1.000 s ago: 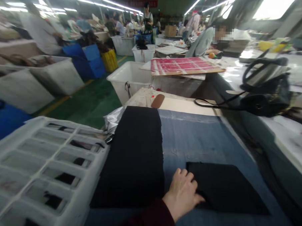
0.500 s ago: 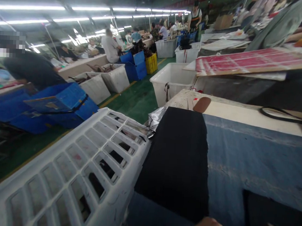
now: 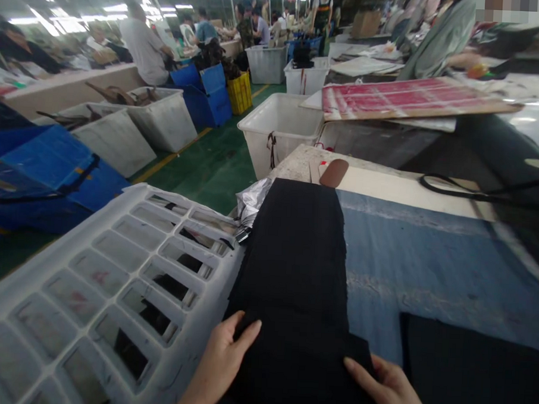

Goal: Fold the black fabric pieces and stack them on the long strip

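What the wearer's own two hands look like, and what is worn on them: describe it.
The left hand and right hand are both ungloved, with no jewellery visible on either. Any sleeves are out of view, and no markings can be made out.

The bare left hand (image 3: 220, 355) reaches in from the near edge, slanting far and to the right. Its thumb, the left thumb (image 3: 248, 335), stretches out toward the far right, nail side up, while the left index finger (image 3: 232, 322) bends beside it on the far side, the two shaped into a pinch. The bare right hand (image 3: 390, 389) comes in from the near right, angled far and to the left, well apart from the left one and slightly nearer. The right thumb (image 3: 361, 374) lies straight and uppermost, pointing left; the right fingers (image 3: 381, 366) curl on its far side, tips hidden. Both forearms are cut off by the near edge.
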`<state>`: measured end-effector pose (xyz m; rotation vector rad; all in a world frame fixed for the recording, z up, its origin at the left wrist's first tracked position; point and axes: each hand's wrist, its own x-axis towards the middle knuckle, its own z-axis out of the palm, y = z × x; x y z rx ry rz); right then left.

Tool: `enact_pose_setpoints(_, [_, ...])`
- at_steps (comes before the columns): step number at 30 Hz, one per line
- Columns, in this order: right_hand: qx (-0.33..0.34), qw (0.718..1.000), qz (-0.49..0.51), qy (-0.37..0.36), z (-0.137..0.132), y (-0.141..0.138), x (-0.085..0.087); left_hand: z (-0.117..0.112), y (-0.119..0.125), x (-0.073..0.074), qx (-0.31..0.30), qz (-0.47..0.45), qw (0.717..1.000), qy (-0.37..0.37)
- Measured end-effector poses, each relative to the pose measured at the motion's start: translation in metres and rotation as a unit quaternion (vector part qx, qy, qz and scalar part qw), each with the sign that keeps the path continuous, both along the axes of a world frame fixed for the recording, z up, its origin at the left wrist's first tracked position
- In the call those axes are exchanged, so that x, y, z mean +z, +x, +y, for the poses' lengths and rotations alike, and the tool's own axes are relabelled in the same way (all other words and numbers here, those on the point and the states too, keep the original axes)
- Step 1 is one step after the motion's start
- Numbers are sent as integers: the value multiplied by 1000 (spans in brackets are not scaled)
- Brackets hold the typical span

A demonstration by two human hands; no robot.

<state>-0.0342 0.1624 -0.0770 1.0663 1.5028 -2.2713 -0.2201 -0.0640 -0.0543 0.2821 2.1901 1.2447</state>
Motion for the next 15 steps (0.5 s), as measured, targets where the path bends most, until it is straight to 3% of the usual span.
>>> enact_pose_setpoints(2, [-9,999,22,29,0,-19,-5,-3,-12,-8,-16,20,1000,-6])
enact_pose_setpoints(4, [2,992,29,124,4,-33,-13,-4,-23,-13,-32,63,997,-36])
enact_pose_setpoints(7, [52,948,-2,314,10,-43,-26,-5,-35,-18,-47,154,978,-131])
enact_pose_setpoints(9, [84,917,-28,390,12,-43,-34,-8,-40,-21,-65,193,961,-188])
enact_pose_setpoints(12, [103,898,-58,424,11,-41,-42,-12,-45,-24,-85,208,946,-234])
enact_pose_setpoints(15, [104,899,-84,418,12,-39,-46,-15,-48,-25,-84,196,948,-237])
